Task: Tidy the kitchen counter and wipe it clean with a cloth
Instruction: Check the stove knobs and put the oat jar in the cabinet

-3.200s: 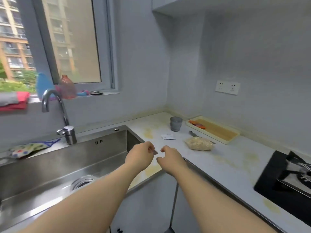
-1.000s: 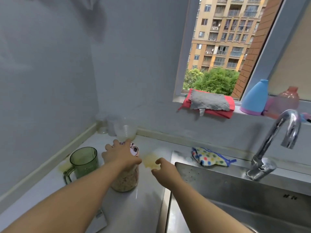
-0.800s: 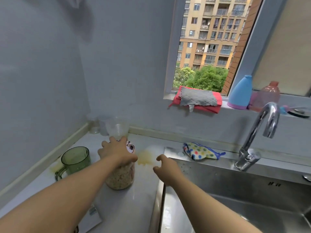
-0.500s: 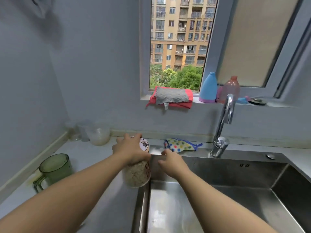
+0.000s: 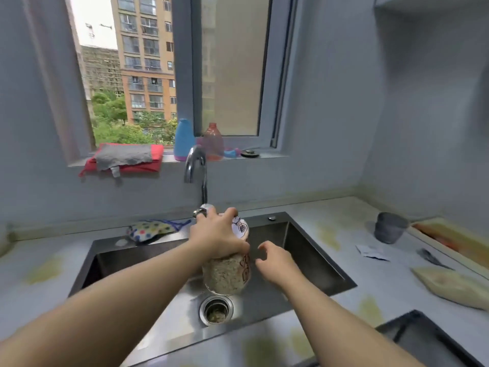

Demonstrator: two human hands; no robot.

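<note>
Both our hands are out over the sink [image 5: 312,242]. Our left hand [image 5: 217,241] grips a jar [image 5: 229,274] from above, fingers curled round its top, where a white lid with a cartoon print shows past the knuckles. The jar is clear and full of pale grain. It hangs in the air over the basin, with the drain [image 5: 216,309] just below it. Our right hand [image 5: 276,263] sits just right of the jar, fingers loosely bent and spread, holding nothing; we cannot tell whether its fingertips touch the jar's side.

Behind our left hand rises the faucet [image 5: 196,165], its base partly hidden by the knuckles. Left of that hand, on the sink's back rim, lies a dotted cloth [image 5: 152,230]. Farther behind, on the window sill [image 5: 264,155], a grey cloth [image 5: 124,156] lies on a red cloth [image 5: 156,154], with a blue bottle [image 5: 184,139] and a pink bottle [image 5: 213,140] beside them.

Right of our right hand the desk [image 5: 341,234] is marked with yellowish stains. It carries a grey cup [image 5: 389,227], a small white packet [image 5: 371,252], a bag [image 5: 455,286] of pale grain and a long tray [image 5: 447,241] against the wall. A black hob [image 5: 428,337] lies near our right forearm.
</note>
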